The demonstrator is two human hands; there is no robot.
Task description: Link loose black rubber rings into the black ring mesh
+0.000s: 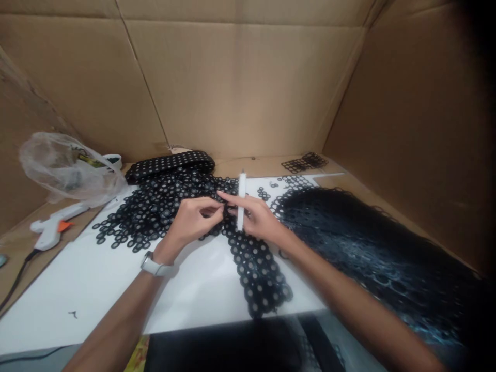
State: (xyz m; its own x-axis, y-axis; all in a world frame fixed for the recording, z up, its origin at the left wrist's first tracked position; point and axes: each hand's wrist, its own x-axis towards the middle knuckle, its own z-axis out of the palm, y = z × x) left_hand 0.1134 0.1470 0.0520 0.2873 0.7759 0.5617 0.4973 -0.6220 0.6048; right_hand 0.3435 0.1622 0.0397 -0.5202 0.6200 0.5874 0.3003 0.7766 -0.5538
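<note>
Head view: left fingers' (214,210) hold on mesh (256,268) unclear.

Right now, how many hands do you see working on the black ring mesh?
2. The left hand, with a white wristwatch, pinches the black ring mesh at the centre. The right hand meets it there and holds a white stick. No other hand shows.

Two hands, left hand (191,219) and right hand (259,219), at centre frame. One white stick (242,199), one white sheet (96,279) and one wristwatch (153,266). One glue gun (52,230) and one plastic bag (65,168) at left. Five larger black ring-mesh pieces: strip (256,268), heap (155,206), folded piece (170,163), small patch (304,163) and large mass (368,243).
</note>
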